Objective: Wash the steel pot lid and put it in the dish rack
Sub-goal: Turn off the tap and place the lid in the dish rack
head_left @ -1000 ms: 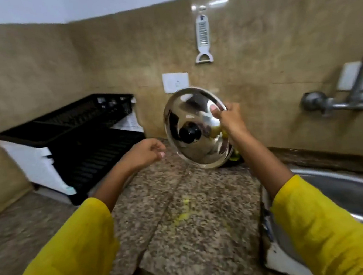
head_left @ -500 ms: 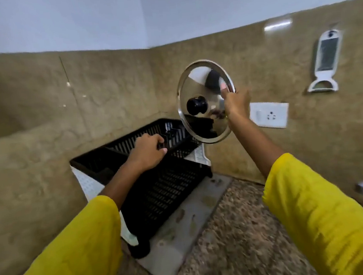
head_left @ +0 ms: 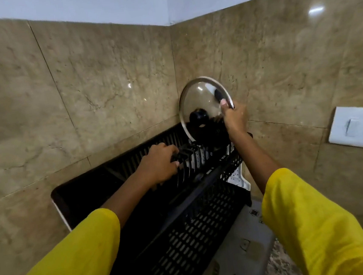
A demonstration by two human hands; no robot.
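Observation:
The shiny steel pot lid (head_left: 199,98) with a black knob stands on edge at the far right end of the black dish rack (head_left: 180,224), its lower rim down among the rack's slots. My right hand (head_left: 235,117) grips the lid's right rim between thumb and fingers. My left hand (head_left: 159,166) is curled over the black prongs on the rack's upper tier, just left of the lid. Both arms wear yellow sleeves.
The rack fills the corner between two tan tiled walls. A grey drip tray (head_left: 240,251) lies under it on the speckled granite counter (head_left: 279,267). A white switch and socket plate (head_left: 359,129) is on the right wall.
The lid has come down from above the rack to stand in its far right end. My left hand slid right along the rack's top onto the prongs. The view moved closer to the corner.

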